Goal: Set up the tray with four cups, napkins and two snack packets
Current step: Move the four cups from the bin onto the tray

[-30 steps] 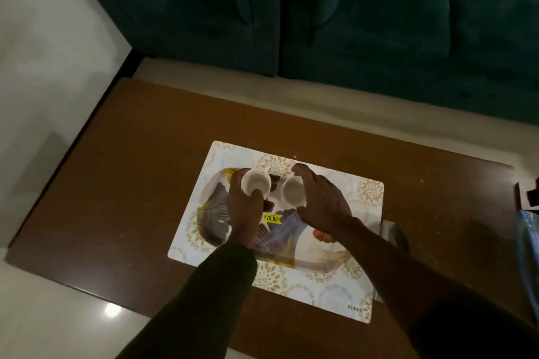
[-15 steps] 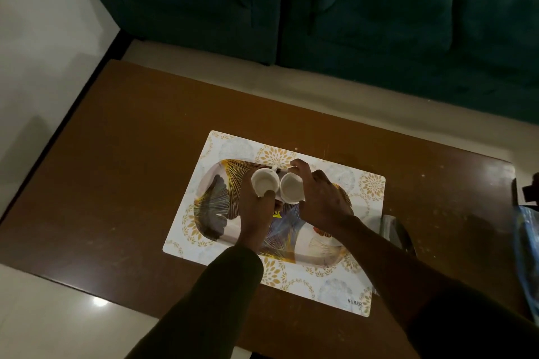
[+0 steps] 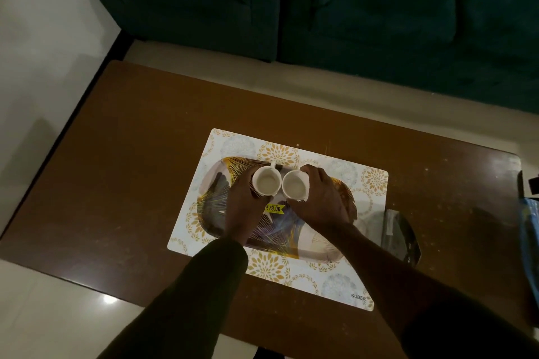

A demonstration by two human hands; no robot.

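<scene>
A dark teal sofa (image 3: 350, 9) with soft, plush-looking cushions fills the far side, beyond a smooth brown wooden table (image 3: 131, 169) with a scuffed top. On the table lies a flat rectangular placemat (image 3: 335, 285) printed with gold and grey flower medallions. On the mat sits the tray (image 3: 213, 183), an oblong with rounded corners and a glossy fan pattern of gold lines, with a yellow price sticker (image 3: 274, 208) near its middle.

Compared with half a second ago, the two cups stand level and side by side at the tray's far edge, where the left one was tipped before, and the sticker is uncovered again.

The left cup (image 3: 266, 181) and right cup (image 3: 294, 185) are small, white, round and smooth, rims nearly touching; a handle juts from the left one's far side.

The left hand (image 3: 243, 207), in a dark sleeve, curls its fingers around the left cup's outer side. The right hand (image 3: 323, 198) wraps the right cup likewise, fingers bent over the rim.

A crumpled clear plastic wrapper (image 3: 399, 233) lies just off the mat's right edge.
</scene>
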